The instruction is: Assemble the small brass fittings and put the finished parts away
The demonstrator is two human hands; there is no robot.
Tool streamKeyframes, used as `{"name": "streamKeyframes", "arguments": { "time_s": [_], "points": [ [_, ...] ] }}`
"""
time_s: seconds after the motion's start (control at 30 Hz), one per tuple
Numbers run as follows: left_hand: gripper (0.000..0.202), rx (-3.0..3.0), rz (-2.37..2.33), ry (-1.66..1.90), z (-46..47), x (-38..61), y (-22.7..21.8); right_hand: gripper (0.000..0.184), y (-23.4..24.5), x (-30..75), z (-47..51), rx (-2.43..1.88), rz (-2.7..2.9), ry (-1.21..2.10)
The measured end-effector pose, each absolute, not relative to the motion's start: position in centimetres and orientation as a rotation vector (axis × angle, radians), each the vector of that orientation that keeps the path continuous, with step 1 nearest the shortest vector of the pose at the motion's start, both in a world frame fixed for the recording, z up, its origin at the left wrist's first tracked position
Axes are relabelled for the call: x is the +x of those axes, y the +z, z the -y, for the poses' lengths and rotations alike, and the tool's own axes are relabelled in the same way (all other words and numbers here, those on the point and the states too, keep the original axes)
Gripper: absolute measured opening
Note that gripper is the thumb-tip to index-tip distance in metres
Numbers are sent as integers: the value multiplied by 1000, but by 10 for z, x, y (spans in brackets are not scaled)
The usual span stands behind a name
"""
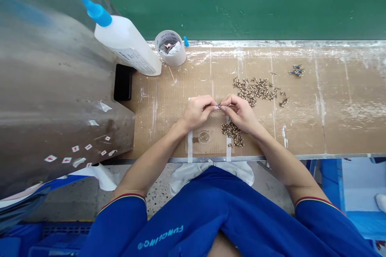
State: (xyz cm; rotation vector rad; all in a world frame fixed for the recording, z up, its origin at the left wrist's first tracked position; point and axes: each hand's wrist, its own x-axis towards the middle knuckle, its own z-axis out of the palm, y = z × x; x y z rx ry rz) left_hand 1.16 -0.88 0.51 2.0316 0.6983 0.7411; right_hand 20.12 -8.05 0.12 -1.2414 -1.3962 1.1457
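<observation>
Had a tiny bluish part [218, 105] pinched up above the cardboard [181, 88], honestly too small to make out. Gripped it from the left with the left hand [197, 111], thumb and fingertips nearly together, and from the right with the right hand [239, 113], same tight pinch. Looked like fiddly two-handed work on a single piece, so probably called next for steady fingertips and light pressure. Saw a near heap [233, 133] and a far heap [256, 89] of metal bits, plus a blue-tipped cluster [297, 71] far right.
</observation>
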Motion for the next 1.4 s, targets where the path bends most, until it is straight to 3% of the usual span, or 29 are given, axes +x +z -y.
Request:
{"name": "streamKeyframes", "arguments": {
  "time_s": [0.57, 0.83, 1.07, 1.4],
  "points": [
    [18, 1982, -705, 650, 10, 13, 3, 25, -9, 202, 80, -1247, 1408, 1205],
    [19, 1933, -659, 782, 9, 15, 7, 38, 3, 199, 79, -1239, 1349, 1099],
    [24, 1699, -721, 691, 5, 14, 4, 40, 0, 196, 78, -1243, 1238, 1079],
    [21, 1956, -719, 691, 7, 15, 6, 40, -1, 199, 77, -1277, 1292, 1142]
  ]
}}
